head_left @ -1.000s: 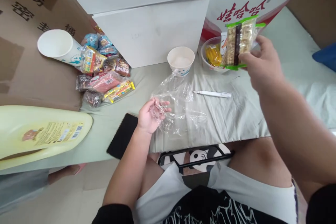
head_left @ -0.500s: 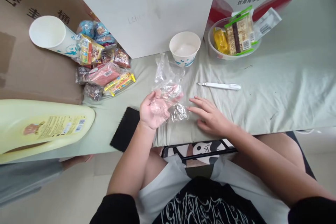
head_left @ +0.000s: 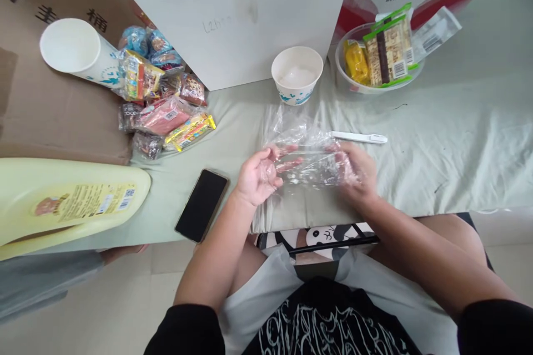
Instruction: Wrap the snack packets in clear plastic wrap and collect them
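A thin, crinkled sheet of clear plastic film (head_left: 308,147) is stretched between my two hands above the cloth. My left hand (head_left: 260,176) has the film over its palm and fingers, the thumb and curled fingers holding its left side. Gathered at the other side, the film is gripped by my right hand (head_left: 358,172), whose fingertips show blurred through it. Just beyond the film stands a white paper bowl (head_left: 297,77) with something pale inside. A slim white-handled tool (head_left: 360,137) lies past my right hand, its tip covered by the film.
A dark phone (head_left: 202,205) lies left of my left forearm. Wrapped snacks (head_left: 166,116) and a tipped paper cup (head_left: 75,50) are at the left, near a yellow container (head_left: 75,199). A plastic bowl (head_left: 347,75) of packets stands at back right, before boxes (head_left: 241,22). Someone's hand (head_left: 125,252) shows lower left.
My right hand has taken hold of the film and pulled it rightward, spreading it between both hands. My left hand has shifted slightly right, uncovering more of the phone.
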`<state>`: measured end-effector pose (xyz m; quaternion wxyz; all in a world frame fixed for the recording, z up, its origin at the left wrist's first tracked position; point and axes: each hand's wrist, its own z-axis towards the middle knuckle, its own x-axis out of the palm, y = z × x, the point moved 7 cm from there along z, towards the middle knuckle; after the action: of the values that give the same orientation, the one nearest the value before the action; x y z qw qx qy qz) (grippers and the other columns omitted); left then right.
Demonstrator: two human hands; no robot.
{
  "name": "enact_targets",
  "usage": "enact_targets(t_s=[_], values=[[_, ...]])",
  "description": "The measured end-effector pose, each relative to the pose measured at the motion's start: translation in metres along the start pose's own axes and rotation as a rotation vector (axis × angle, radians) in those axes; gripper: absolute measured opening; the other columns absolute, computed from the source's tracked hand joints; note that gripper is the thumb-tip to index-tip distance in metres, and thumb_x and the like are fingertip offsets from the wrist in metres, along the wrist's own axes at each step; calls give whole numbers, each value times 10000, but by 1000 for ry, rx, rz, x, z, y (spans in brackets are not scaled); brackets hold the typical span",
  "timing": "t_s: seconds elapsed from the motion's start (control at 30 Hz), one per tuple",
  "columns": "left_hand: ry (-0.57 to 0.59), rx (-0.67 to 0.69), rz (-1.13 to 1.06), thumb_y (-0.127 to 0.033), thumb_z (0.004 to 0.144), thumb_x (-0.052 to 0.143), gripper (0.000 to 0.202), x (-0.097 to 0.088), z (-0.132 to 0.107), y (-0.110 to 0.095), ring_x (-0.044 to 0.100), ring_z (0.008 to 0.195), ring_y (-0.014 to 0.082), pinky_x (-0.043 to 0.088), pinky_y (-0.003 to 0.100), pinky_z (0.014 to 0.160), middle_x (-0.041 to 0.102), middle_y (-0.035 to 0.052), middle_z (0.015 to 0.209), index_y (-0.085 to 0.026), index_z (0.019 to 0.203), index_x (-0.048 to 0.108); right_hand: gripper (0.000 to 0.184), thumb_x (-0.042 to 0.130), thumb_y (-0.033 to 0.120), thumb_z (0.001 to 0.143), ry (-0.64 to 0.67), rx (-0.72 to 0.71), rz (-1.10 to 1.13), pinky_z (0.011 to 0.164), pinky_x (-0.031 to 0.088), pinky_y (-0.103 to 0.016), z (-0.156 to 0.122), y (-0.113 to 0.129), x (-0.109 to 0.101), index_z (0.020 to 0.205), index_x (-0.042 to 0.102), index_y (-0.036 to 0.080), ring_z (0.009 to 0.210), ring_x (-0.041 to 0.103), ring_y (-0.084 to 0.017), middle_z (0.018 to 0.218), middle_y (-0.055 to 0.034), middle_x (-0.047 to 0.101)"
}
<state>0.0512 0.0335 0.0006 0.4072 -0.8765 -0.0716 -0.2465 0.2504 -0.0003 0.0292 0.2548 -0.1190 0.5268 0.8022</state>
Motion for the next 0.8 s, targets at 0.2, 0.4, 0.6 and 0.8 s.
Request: enact_targets(t_s=[0.2, 0.4, 0.6, 0.8], values=[[-358, 206, 169, -368, 738, 693, 229, -52, -1, -34, 415, 405, 31, 133, 208, 353, 582, -30, 595, -196, 711, 544, 168, 532, 216, 936, -262, -56, -176, 754, 543, -418, 19, -2, -35, 967, 695, 250, 815, 671, -236, 872, -60, 684], [-307, 552, 527, -436, 836, 635, 256, -40, -18, -47, 624, 839, 167, 457, 287, 608, 655, 14, 943, -256, 1003, 562, 182, 540, 211, 870, -113, -93, -261, 726, 514, -431, 18, 0, -28, 802, 696, 274, 718, 630, -229, 742, -40, 640], [139, 731, 1481, -422, 735, 798, 579, 29, -22, 8, 358, 1474, 412, 235, 631, 1221, 524, 111, 1499, -285, 1269, 619, 141, 574, 230, 839, -97, -43, -439, 792, 475, -467, 20, -11, -25, 902, 694, 264, 789, 638, -261, 687, -36, 627], [-4, 725, 1488, -106, 827, 571, 516, 23, -16, 2, 561, 1336, 310, 424, 492, 1135, 627, 119, 1403, -232, 1326, 598, 13, 619, 271, 819, 21, -74, -346, 742, 492, -430, 23, -13, -27, 819, 627, 281, 727, 604, -236, 693, -20, 601]])
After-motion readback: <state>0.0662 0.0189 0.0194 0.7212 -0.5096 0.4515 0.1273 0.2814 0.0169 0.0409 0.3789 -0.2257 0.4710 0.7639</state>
